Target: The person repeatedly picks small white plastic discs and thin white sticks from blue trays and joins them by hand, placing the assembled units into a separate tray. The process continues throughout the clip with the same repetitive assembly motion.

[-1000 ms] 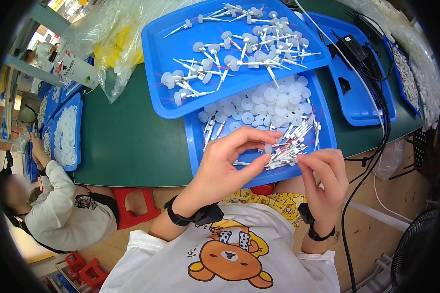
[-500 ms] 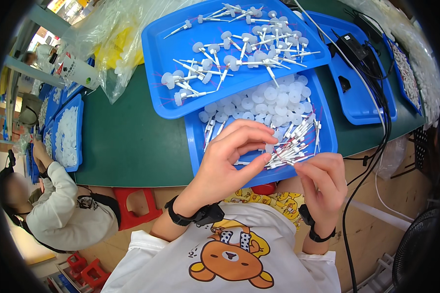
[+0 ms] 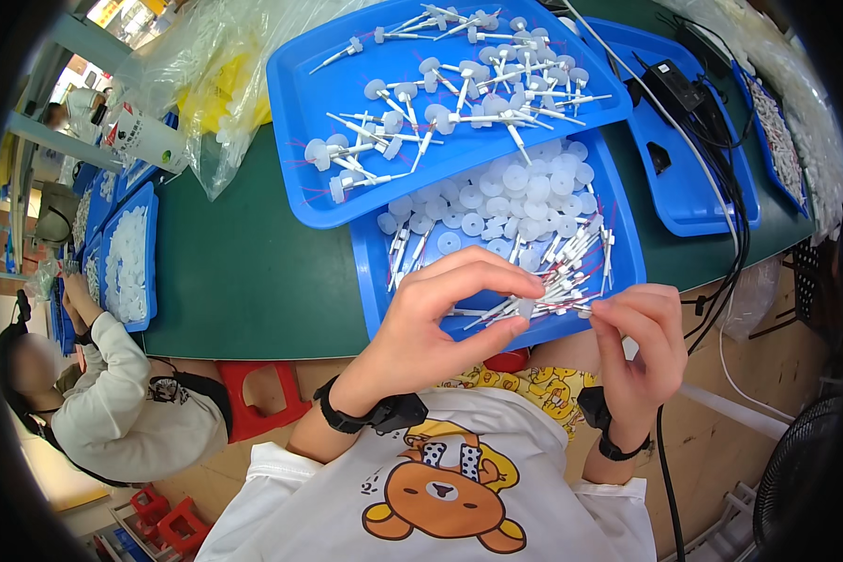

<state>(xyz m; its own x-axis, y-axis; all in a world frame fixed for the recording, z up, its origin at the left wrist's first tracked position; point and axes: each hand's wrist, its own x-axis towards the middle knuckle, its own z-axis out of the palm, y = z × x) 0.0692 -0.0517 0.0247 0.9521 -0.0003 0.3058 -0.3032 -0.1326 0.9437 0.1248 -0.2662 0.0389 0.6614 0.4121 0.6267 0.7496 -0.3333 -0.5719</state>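
Left hand (image 3: 440,323): fingers pinch white disc (image 3: 525,307) | Right hand (image 3: 642,342): fingers pinch thin pin (image 3: 557,306) over blue tray (image 3: 370,272) | Risk: misaligned push may bend pin, drop disc.

Blue trays (image 3: 377,201), white plastic discs (image 3: 496,201), dark green table (image 3: 244,272), red stool (image 3: 262,403), black wristbands (image 3: 384,412)

Two hands (image 3: 440,318) (image 3: 642,342); two stacked blue trays (image 3: 300,140) (image 3: 370,281) (white parts uncountable).

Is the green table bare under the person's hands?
No, the left hand and right hand hold small white parts over a blue tray of white discs and pins.
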